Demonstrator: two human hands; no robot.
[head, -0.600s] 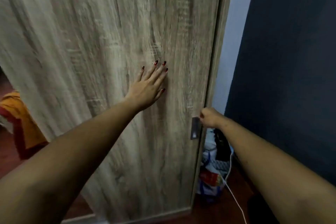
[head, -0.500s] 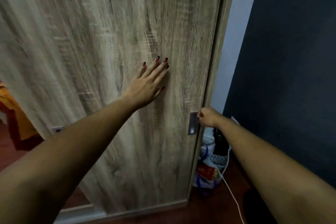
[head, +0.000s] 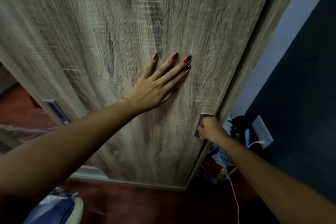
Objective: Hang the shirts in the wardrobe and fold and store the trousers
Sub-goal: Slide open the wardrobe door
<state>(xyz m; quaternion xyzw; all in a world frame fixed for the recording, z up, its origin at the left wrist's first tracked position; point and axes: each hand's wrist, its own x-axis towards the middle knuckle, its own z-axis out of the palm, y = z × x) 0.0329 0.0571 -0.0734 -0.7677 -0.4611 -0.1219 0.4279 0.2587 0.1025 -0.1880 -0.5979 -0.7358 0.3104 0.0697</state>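
A grey wood-grain sliding wardrobe door (head: 109, 32) fills most of the view. My left hand (head: 154, 89) lies flat against it, fingers spread, holding nothing. My right hand (head: 209, 129) is closed on the recessed metal handle (head: 200, 123) at the door's right edge, right by the wardrobe's side frame (head: 254, 51). A second recessed handle (head: 56, 110) shows on the door's left edge. Blue denim cloth (head: 52, 209) lies at the bottom left on something pale. No shirts or hangers are visible.
A dark blue wall (head: 300, 96) stands on the right with a socket plate (head: 262, 132) and a plugged white cable (head: 234, 191) trailing over the dark red floor (head: 145, 203). Bags and dark clutter (head: 218, 167) fill the gap beside the wardrobe.
The door has slid to the right toward the side frame. The orange cloth at the left is out of sight. The view has tilted down, showing the floor and denim.
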